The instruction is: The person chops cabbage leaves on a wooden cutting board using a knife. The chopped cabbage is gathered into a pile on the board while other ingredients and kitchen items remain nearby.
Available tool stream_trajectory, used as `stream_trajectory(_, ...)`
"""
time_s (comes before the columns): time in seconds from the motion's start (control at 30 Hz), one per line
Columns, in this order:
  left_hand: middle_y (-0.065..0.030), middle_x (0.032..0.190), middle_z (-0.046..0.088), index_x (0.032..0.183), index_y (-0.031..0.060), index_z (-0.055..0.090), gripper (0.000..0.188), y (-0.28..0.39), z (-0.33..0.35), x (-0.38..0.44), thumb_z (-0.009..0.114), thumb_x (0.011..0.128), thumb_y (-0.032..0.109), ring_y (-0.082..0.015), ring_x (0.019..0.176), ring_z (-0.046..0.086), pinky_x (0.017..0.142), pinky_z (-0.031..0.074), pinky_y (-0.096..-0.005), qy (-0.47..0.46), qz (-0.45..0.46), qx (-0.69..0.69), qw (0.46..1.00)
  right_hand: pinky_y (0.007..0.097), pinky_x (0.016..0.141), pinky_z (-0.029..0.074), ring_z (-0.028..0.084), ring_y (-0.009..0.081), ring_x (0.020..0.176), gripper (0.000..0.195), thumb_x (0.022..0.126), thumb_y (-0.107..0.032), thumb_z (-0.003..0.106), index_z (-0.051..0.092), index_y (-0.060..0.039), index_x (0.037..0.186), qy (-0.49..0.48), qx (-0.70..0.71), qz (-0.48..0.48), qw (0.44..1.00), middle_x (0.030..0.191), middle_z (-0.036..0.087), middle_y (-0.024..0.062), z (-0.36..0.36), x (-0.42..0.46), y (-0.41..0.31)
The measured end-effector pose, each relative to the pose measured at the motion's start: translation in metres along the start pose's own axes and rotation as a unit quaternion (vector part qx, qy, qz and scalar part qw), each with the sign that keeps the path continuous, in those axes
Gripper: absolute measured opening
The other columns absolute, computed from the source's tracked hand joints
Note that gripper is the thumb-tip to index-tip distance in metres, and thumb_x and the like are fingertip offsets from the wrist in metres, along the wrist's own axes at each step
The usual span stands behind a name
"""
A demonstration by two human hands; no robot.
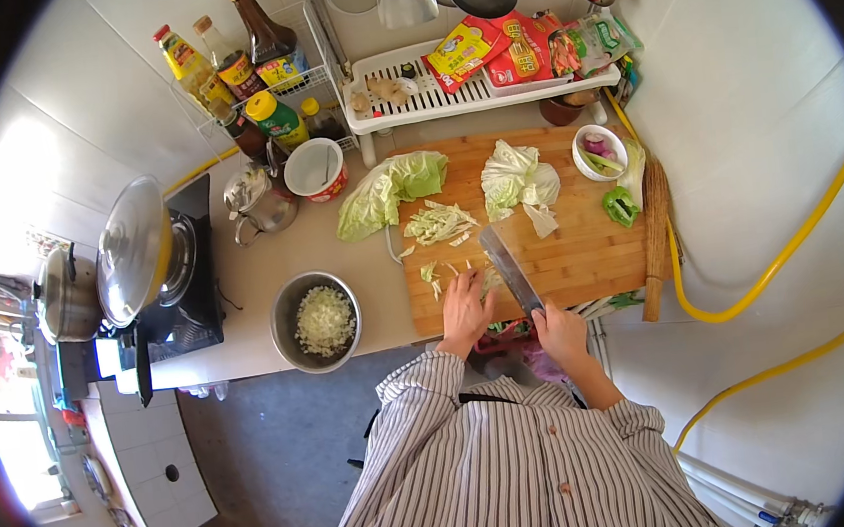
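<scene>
My right hand (562, 335) grips the handle of a cleaver (510, 269), its blade tilted over the wooden cutting board (586, 249). Just left of the blade, my left hand (465, 309) rests with bent fingers on the board beside cut cabbage pieces; whether it grips any is hard to tell. A heap of shredded cabbage (439, 223) lies above my left hand. Larger cabbage leaves (516, 178) sit at the board's upper middle, and another big leaf (394, 190) overlaps its upper left edge. A steel bowl (279, 329) left of the board holds chopped white vegetable pieces (325, 321).
At the board's right are a small white bowl (587, 166) with onion, a green pepper (620, 207) and a whisk brush (655, 243). A gas stove (201, 283) with a lidded pan (136, 251) stands left. Sauce bottles (271, 39) and a white rack (446, 109) line the back.
</scene>
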State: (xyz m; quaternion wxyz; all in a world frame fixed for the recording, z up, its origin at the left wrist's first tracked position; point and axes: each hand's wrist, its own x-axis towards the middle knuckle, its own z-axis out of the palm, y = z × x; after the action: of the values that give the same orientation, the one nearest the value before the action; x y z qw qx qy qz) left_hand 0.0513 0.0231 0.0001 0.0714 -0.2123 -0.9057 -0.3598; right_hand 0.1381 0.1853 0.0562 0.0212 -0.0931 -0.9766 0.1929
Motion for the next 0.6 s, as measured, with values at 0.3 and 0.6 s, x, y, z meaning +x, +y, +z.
stream_trajectory(0.3,-0.0098,0.106,0.056,0.109,0.0035,0.061,0.028,-0.016,0.016,-0.003,0.061,0.081,0.011,-0.0299,0.095,0.053,0.082,0.044,-0.0395,0.009,-0.003,-0.007,1.0,0.0471,0.052,0.047,0.06,0.0369,0.055,0.02,0.086,-0.023,0.056,0.054,-0.0031,0.084,-0.047,-0.031,-0.014,0.998,0.059,0.06,0.0179,-0.005,0.001,-0.012)
stream_trajectory(0.6,-0.0088,0.098,0.062,0.092,0.0049,0.069,0.017,-0.011,0.011,0.003,0.065,0.077,0.008,-0.0294,0.088,0.057,0.078,0.047,-0.0379,0.045,-0.035,-0.057,0.997,0.0491,0.057,0.047,0.061,0.0391,0.061,0.026,0.087,-0.027,0.055,0.057,-0.001,0.089,-0.039,-0.01,0.043,0.998,0.066,0.062,0.0202,0.015,0.007,-0.015)
